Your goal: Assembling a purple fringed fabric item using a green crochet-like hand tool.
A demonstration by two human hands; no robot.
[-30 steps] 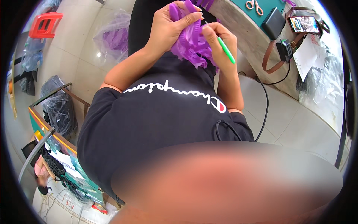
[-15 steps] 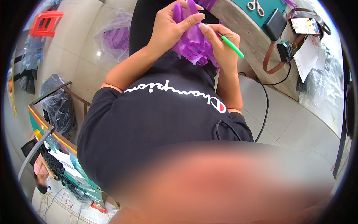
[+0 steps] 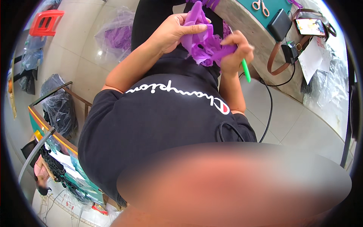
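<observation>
A bunched purple garment [image 3: 196,39], sheer with straps and frilly edges, hangs above my lap. My left hand [image 3: 172,33] is closed on its upper left part, the thumb pressed flat over the cloth. At its right side, my right hand [image 3: 236,53] is curled, with a purple strip of the garment stretched to its fingers. A slim green-handled tool [image 3: 246,70] sticks out below the same hand, held in the palm. Its working end is hidden, so its kind cannot be told.
On the table at upper right lie scissors [image 3: 261,7], a black power bank [image 3: 280,25], a lit phone [image 3: 310,27] and a brown strap [image 3: 273,60]. A clear bag of purple cloth [image 3: 118,37] sits on the floor at left. A black cable [image 3: 271,106] hangs at right.
My right hand has moved right and away from my left, pulling a purple strip out. The green handle has tipped more upright. My left hand stays on the garment, which now hangs more spread.
</observation>
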